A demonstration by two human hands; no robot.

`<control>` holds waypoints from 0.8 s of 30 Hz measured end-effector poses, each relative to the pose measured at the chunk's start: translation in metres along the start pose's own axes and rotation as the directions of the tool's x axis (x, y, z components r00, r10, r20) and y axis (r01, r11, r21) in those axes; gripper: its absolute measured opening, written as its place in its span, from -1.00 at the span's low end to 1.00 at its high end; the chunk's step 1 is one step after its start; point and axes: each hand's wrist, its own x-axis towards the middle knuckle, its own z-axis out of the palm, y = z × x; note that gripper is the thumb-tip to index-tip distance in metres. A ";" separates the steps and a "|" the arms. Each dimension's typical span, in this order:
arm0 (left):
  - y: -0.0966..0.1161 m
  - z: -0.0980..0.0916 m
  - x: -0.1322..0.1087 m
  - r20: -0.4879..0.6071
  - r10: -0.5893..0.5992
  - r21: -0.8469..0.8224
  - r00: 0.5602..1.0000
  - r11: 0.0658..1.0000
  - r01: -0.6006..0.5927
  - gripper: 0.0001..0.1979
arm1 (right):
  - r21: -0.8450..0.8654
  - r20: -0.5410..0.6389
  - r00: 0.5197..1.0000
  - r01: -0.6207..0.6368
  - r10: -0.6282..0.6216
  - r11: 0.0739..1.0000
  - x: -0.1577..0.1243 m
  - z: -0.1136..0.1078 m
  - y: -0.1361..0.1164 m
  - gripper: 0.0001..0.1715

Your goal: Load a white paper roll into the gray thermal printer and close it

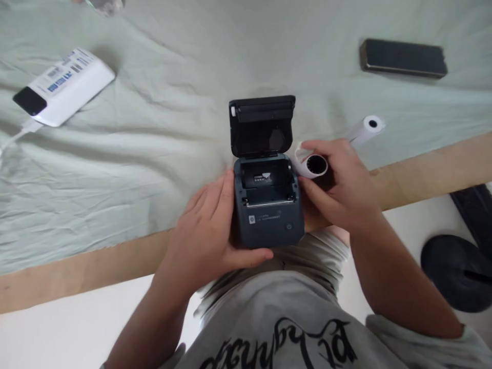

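Observation:
A dark blue-grey portable label printer point(269, 223) stands at the table edge with its black lid point(262, 128) raised, so the inner compartment is exposed and no roll shows in it. My left hand point(209, 228) grips the printer's left side, fingers along the wall and thumb across the front. Just right of the printer, my right hand point(342, 182) curls around a white paper roll point(307, 163) with a dark hollow core facing up. The right thumb lies close to the printer's side; whether it touches is hard to tell.
Beyond my right hand lies a thinner white roll point(367, 128). A dark rectangular box point(403, 59) sits at the back right. At the left is a white power bank point(67, 84) with a cable. Wrinkled pale green cloth point(161, 113) covers the table behind its brown front edge point(96, 266).

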 end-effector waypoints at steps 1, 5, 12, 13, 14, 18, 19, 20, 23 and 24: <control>0.000 0.000 0.000 0.009 -0.006 -0.002 1.000 1.000 0.006 0.43 | 0.029 0.006 1.000 -0.006 0.006 1.000 0.000 0.000 0.001 -0.32; -0.001 0.000 0.001 0.035 -0.046 -0.021 0.998 0.999 0.047 0.42 | 0.067 0.022 0.999 0.039 -0.041 0.997 0.002 0.002 0.004 -0.29; -0.001 0.002 0.000 0.011 -0.042 -0.021 0.999 0.999 0.043 0.38 | 0.150 -0.077 0.996 0.058 -0.047 0.987 0.000 0.007 0.009 -0.28; -0.001 0.002 0.000 0.014 -0.046 -0.022 0.999 0.999 0.046 0.38 | 0.190 -0.090 0.996 0.044 -0.028 0.981 -0.001 0.008 0.012 -0.29; 0.000 0.001 0.001 0.015 -0.049 -0.024 0.999 0.998 0.050 0.39 | 0.231 -0.104 0.995 0.028 -0.005 0.973 -0.003 0.009 0.015 -0.31; 0.001 0.003 0.001 -0.019 -0.037 -0.021 0.999 0.999 0.036 0.43 | 0.354 -0.149 0.987 -0.004 0.060 0.935 -0.003 0.012 0.027 -0.42; 0.002 0.004 0.001 -0.034 -0.029 -0.013 0.999 1.000 0.028 0.43 | 0.355 -0.155 0.986 -0.007 0.066 0.935 -0.003 0.011 0.029 -0.44; 0.002 0.005 0.001 -0.045 -0.021 -0.006 0.999 1.000 0.021 0.43 | 0.334 -0.160 0.985 -0.014 0.071 0.942 -0.002 0.011 0.029 -0.45; 0.002 0.007 0.001 -0.050 -0.017 -0.006 0.999 1.000 0.017 0.44 | 0.186 -0.199 0.979 -0.014 0.052 0.982 -0.001 0.009 0.024 -0.42; 0.002 0.006 0.001 -0.047 -0.019 -0.010 0.999 1.000 0.019 0.44 | 0.141 -0.219 0.975 -0.007 0.038 0.990 -0.002 0.009 0.022 -0.42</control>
